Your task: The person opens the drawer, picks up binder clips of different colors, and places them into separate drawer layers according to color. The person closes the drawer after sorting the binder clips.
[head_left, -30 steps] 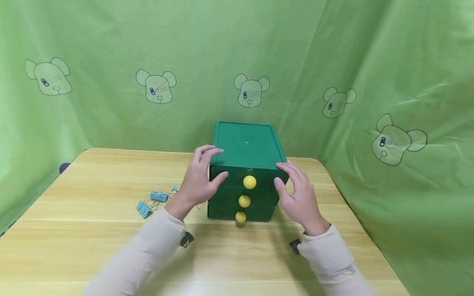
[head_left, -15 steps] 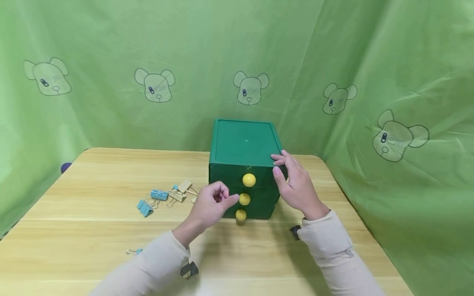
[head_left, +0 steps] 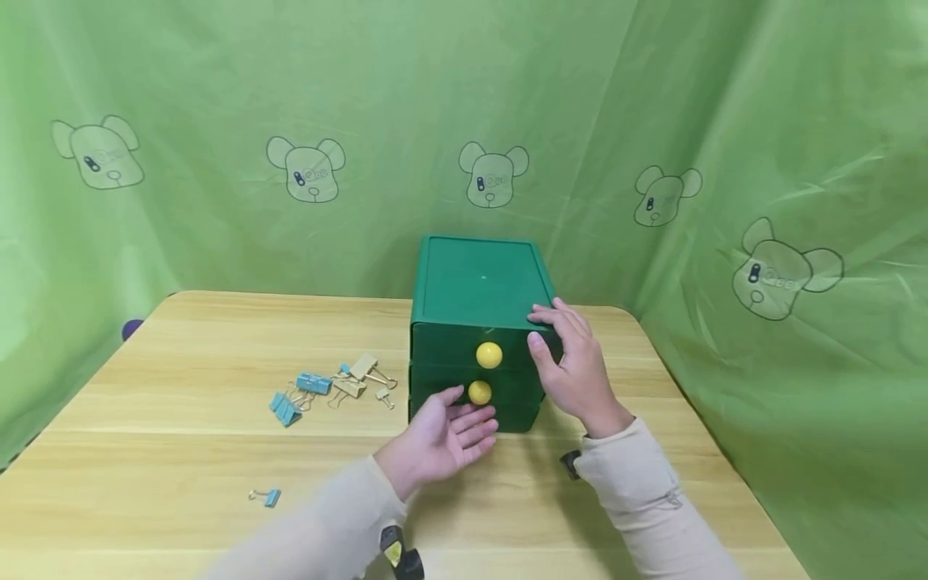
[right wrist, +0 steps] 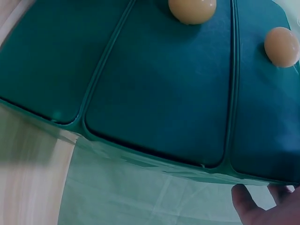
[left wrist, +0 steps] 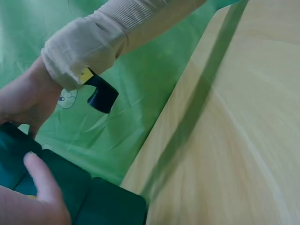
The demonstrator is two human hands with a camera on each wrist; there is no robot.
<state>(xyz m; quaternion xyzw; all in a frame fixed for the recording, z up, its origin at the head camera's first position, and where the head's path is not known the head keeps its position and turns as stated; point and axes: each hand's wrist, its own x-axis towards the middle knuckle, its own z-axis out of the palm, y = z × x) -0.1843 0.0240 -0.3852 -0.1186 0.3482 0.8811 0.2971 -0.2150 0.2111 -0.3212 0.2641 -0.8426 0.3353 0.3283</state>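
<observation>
A green three-drawer cabinet (head_left: 482, 282) with round yellow knobs stands on the table, its drawers closed. My left hand (head_left: 442, 443) is palm up at the bottom drawer, fingers loosely extended across where the lowest knob sits hidden. Its thumb points toward the middle knob (head_left: 479, 392); the left wrist view shows this thumb (left wrist: 42, 176) before the drawer fronts. At the cabinet's upper right edge is my right hand (head_left: 580, 366), fingers resting on the top corner. The right wrist view catches only fingertips (right wrist: 243, 201) beside the cabinet's side, near the top drawer.
Several blue and gold binder clips (head_left: 313, 383) lie left of the cabinet. One small blue binder clip (head_left: 271, 498) lies nearer the table's front. Green curtains (head_left: 391, 80) with bear-head drawings hang behind and to the right of the wooden table (head_left: 217, 338).
My left hand has come down from the cabinet's upper left corner to the bottom drawer, turning palm up. The right hand has shifted slightly left onto the top corner.
</observation>
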